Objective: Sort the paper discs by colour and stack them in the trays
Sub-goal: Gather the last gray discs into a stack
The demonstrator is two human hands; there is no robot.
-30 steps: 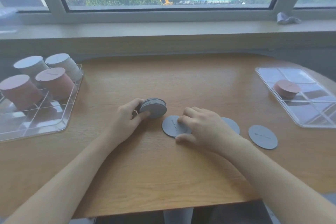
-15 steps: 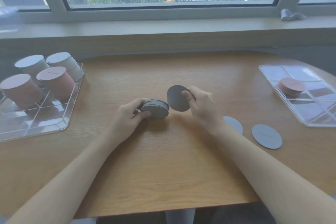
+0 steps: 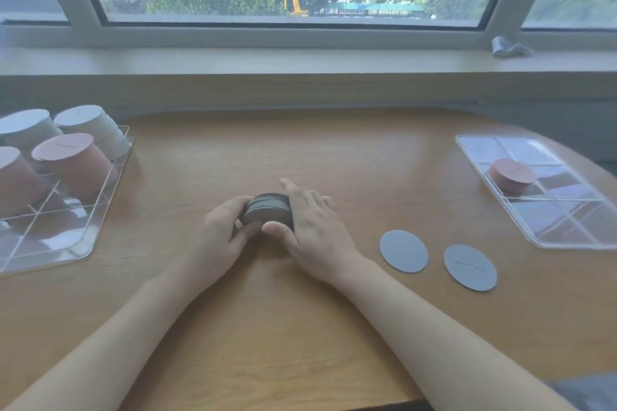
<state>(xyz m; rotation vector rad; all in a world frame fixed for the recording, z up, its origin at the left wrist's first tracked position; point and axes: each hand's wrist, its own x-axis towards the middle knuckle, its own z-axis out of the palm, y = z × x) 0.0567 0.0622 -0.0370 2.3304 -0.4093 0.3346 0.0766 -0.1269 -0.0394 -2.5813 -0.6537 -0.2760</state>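
Small stack of grey paper discs (image 3: 267,213) at table centre, on edge. I see left hand (image 3: 220,237) curled round it, right hand (image 3: 314,227) flat-fingered against its other side, thumb beneath. Risk: loose squeeze, discs fan out, slide onto wooden table (image 3: 300,150).

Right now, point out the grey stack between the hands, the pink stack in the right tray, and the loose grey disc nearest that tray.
grey stack (image 3: 268,213), head view, its side edge.
pink stack (image 3: 510,172), head view, its top face.
loose grey disc (image 3: 470,267), head view, its centre.
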